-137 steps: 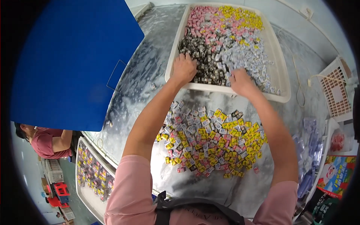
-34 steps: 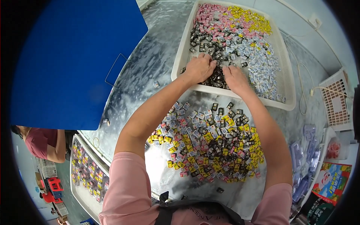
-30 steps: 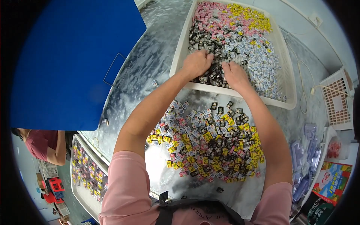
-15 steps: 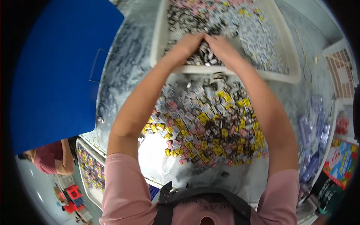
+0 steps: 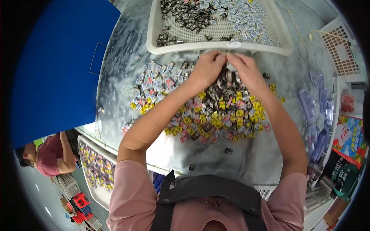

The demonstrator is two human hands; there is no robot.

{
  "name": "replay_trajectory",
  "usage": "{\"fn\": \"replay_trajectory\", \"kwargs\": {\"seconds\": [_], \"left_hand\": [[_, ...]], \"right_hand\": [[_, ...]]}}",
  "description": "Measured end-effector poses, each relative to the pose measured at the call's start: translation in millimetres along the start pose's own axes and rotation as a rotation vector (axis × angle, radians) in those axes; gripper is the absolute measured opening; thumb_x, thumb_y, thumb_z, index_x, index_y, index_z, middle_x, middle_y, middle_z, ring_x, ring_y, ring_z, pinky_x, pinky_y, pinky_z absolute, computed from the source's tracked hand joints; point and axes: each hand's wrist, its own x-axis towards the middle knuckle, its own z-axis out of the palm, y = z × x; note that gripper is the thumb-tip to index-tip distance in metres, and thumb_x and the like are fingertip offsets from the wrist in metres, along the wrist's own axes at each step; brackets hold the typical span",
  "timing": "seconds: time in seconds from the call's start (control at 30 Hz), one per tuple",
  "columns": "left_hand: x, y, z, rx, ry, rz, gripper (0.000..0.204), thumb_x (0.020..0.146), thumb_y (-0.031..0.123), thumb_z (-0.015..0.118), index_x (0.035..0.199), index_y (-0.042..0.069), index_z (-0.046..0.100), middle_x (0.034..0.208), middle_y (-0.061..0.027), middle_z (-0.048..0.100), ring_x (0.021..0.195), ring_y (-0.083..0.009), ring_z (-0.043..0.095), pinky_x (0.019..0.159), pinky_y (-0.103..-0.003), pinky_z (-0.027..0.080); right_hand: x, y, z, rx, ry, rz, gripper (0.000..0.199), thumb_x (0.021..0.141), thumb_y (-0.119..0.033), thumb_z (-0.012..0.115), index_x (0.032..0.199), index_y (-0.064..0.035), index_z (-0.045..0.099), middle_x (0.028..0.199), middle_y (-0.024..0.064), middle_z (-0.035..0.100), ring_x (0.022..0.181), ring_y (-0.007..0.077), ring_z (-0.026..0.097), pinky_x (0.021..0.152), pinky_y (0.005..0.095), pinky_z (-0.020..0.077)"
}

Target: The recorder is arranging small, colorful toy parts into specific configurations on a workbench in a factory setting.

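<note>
A pile of small flat printed pieces [image 5: 208, 115], in yellow, black, pink and pale blue-white, is spread on the grey table [image 5: 254, 165]. My left hand [image 5: 209, 69] and my right hand [image 5: 247, 73] meet over its far edge, just short of the white mesh tray [image 5: 219, 47]. The fingers of both are curled in, their tips almost touching. Dark pieces [image 5: 228, 79] lie beneath and between them; whatever the fingers grip is hidden. Inside the tray, black pieces [image 5: 190, 17] sit at the left and pale blue-white ones [image 5: 248, 21] at the right.
A blue panel [image 5: 61, 69] stands left. Another tray of pieces [image 5: 96, 165] is below the table's left edge, near a person in a dark red shirt [image 5: 58, 156]. Clear purplish plastic cases [image 5: 312, 104], a cable [image 5: 300, 34] and a perforated white basket [image 5: 339, 50] lie right.
Both hands have come out of the tray toward me, onto the far edge of the pile. More dark pieces now lie there, and the tray's near left shows bare mesh. The view has shifted.
</note>
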Motion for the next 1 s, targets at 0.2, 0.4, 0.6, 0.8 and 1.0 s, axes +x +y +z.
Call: {"fn": "replay_trajectory", "kwargs": {"seconds": [0.2,0.4,0.6,0.8,1.0], "left_hand": [[-149.4,10.3,-22.2,0.094,-0.105,0.094,0.027,0.096,0.023,0.06,0.1,-0.003,0.065,0.107,-0.0196,0.066,0.099,-0.0301,0.063,0.086,-0.037,0.049],[-306.4,-0.4,-58.4,0.377,0.041,0.286,0.027,0.093,0.023,0.067,0.107,0.0,0.065,0.119,-0.0217,0.059,0.111,-0.0389,0.056,0.096,-0.043,0.046],[-441.0,-1.9,-56.2,0.586,-0.05,0.337,0.037,0.083,0.022,0.078,0.11,0.002,0.064,0.112,-0.0171,0.058,0.111,-0.039,0.052,0.098,-0.048,0.044],[-448.2,-0.9,-57.6,0.675,-0.04,0.458,0.038,0.078,0.02,0.082,0.108,0.005,0.066,0.098,-0.0123,0.056,0.098,-0.036,0.052,0.097,-0.049,0.043],[-419.2,13.6,-40.0,0.642,0.073,0.52,0.031,0.08,0.018,0.079,0.105,0.006,0.065,0.097,-0.0119,0.058,0.095,-0.0351,0.054,0.088,-0.047,0.044]], "right_hand": [[-157.6,4.3,24.8,-0.137,-0.118,-0.024,0.021,0.098,-0.014,0.062,0.114,-0.0018,0.066,0.113,0.0094,0.068,0.098,0.0124,0.063,0.085,0.0276,0.0487],[-287.6,27.5,29.2,-0.477,0.141,-0.302,0.025,0.088,-0.004,0.068,0.113,-0.0017,0.066,0.134,0.0157,0.06,0.124,0.0281,0.057,0.103,0.0356,0.0453],[-367.4,36.8,64.9,-0.631,0.141,-0.402,0.029,0.079,-0.005,0.076,0.106,-0.004,0.066,0.126,0.0156,0.058,0.115,0.0351,0.056,0.097,0.041,0.0472],[-367.6,10.6,87.6,-0.798,-0.015,-0.464,0.025,0.078,-0.014,0.079,0.099,-0.0057,0.068,0.128,0.0147,0.055,0.122,0.038,0.05,0.1,0.0461,0.0452],[-384.8,5.4,72.3,-0.798,-0.04,-0.499,0.026,0.078,-0.016,0.08,0.101,-0.0071,0.07,0.135,0.0131,0.053,0.128,0.0371,0.046,0.103,0.0477,0.0436]]}}
